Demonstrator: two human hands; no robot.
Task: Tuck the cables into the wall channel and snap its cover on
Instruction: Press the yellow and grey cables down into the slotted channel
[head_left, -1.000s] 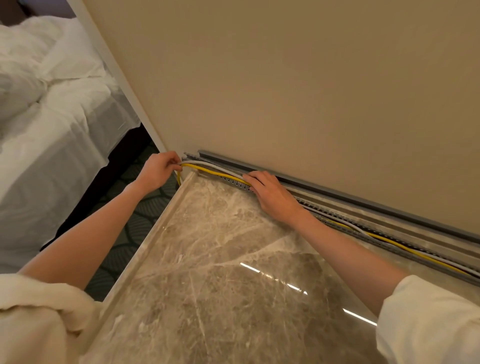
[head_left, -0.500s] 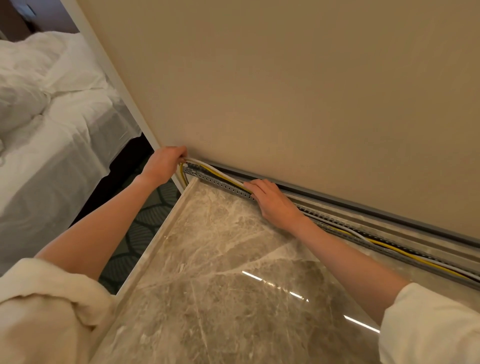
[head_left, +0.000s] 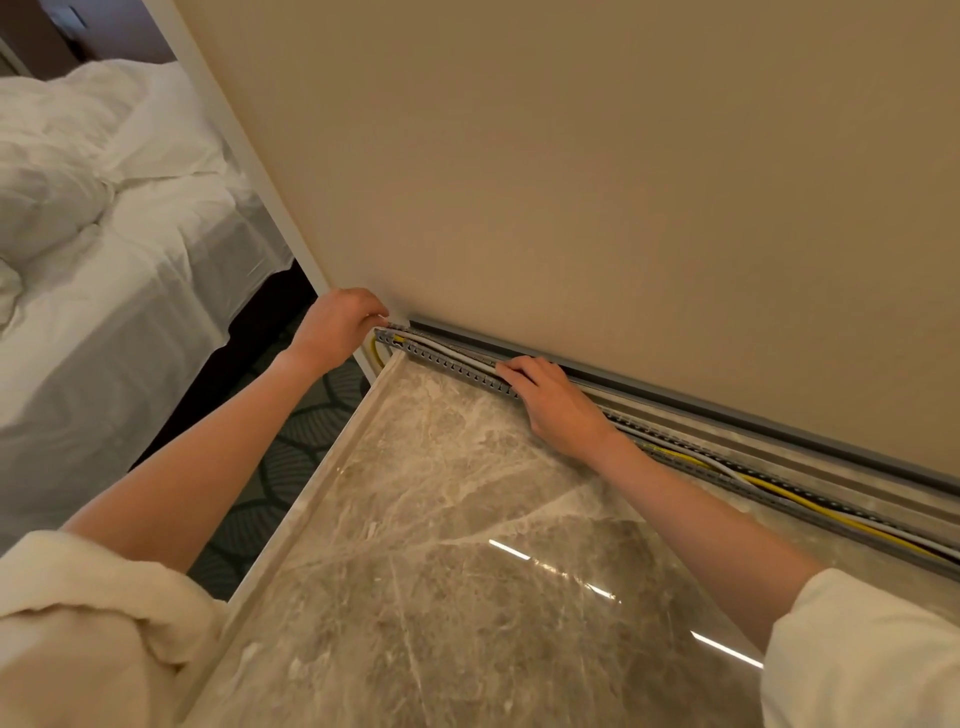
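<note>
On the marble worktop (head_left: 467, 597), the right hand (head_left: 558, 402) lays flat fingers (head_left: 514, 370) on the limp cables (head_left: 810, 501) in the slotted channel (head_left: 447, 362) under the wall, while beyond it the left hand (head_left: 335, 330) pinches the channel's end, likely the best place to steady it.

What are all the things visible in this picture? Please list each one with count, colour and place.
wall: one, beige, behind the counter
cable channel: one, grey, slotted, open, along the wall base
cover strip: one, grey, against the wall behind the channel
cables: yellow, white and grey, in the channel
marble counter: one, brown-beige, foreground
bed: one, white linen, left
carpet: dark, patterned, beside the bed
left hand: at the channel's end
right hand: pressing on the channel
sleeves: two, cream
</note>
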